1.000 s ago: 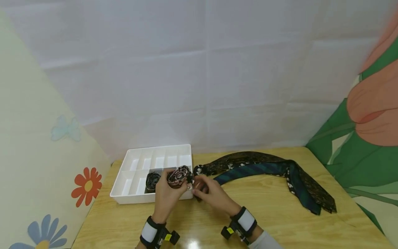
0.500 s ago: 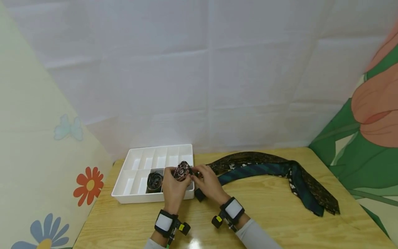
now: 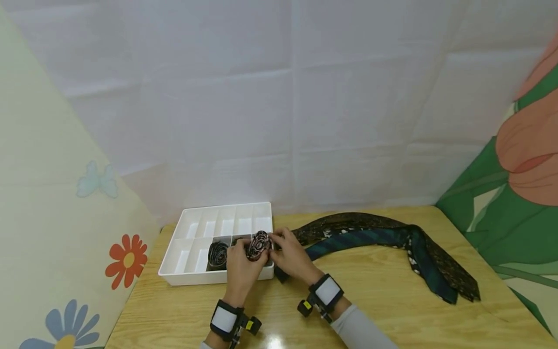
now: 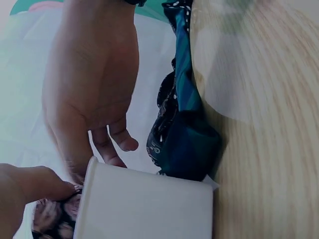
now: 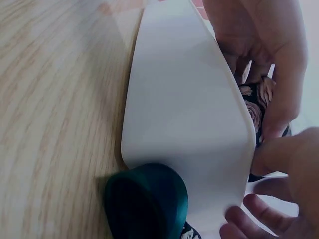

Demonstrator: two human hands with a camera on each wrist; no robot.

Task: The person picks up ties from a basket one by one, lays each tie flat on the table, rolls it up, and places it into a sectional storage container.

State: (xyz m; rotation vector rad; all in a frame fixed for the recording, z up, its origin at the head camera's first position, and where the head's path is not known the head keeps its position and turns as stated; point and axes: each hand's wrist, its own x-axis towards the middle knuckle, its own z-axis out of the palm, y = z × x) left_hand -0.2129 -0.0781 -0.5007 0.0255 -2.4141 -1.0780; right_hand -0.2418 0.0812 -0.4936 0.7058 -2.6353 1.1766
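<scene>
A dark floral necktie rolled into a coil (image 3: pixel 259 244) sits over the right front compartment of a white divided tray (image 3: pixel 193 278). My left hand (image 3: pixel 243 272) grips its left side, thumb at the near face. From the right, my right hand (image 3: pixel 293 256) holds the roll with thumb and index finger; in the right wrist view its other fingers (image 5: pixel 259 216) hang outside the tray wall. The roll's pink flowers (image 5: pixel 253 107) show beyond the rim there. Another dark rolled necktie (image 3: pixel 217 254) fills a front compartment to the left. The floral roll's underside is hidden.
A dark green striped necktie (image 3: pixel 362 237) and a brown patterned necktie (image 3: pixel 440 259) lie unrolled on the wooden table (image 3: pixel 392 310), right of the tray. A green necktie's folded end (image 5: pixel 147 199) lies against the tray's right side. A white sheet (image 3: pixel 348 121) hangs behind.
The floral roll has moved from above the tray's middle right to its right front compartment and sits lower. My right hand has shifted slightly up along its right side.
</scene>
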